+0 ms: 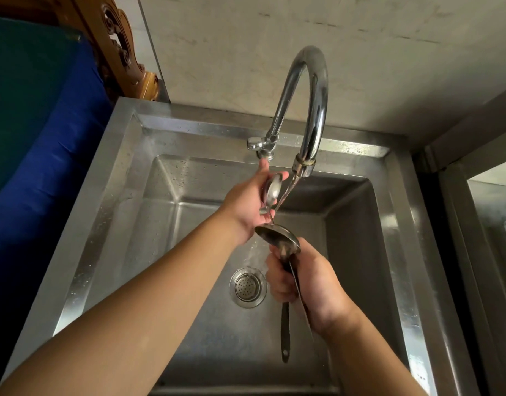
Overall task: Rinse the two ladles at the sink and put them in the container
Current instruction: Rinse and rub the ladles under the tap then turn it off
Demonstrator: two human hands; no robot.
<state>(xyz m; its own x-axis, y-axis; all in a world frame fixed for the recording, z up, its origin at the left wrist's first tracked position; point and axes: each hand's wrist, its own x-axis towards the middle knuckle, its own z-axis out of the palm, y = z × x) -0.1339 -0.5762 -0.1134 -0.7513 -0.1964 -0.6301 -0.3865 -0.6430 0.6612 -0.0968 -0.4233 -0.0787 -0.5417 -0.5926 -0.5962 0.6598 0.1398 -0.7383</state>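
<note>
Over the steel sink (131, 178), water runs from the curved faucet (311, 110) in a thin slanted stream. My left hand (246, 204) cups the bowl of the small ladle (273, 191) right beside the stream, just under the spout. Just below it is the bowl of the larger ladle (277, 237), tilted towards me. My right hand (306, 284) is closed around both ladle handles. One dark handle hangs down past the hand, and a thinner one runs along my wrist.
The drain strainer (248, 287) sits in the sink floor left of my right hand. A blue and green cloth-covered surface (46, 138) lies to the left, with carved wood (123, 52) behind it. A second steel basin (491, 218) adjoins on the right. No container is in view.
</note>
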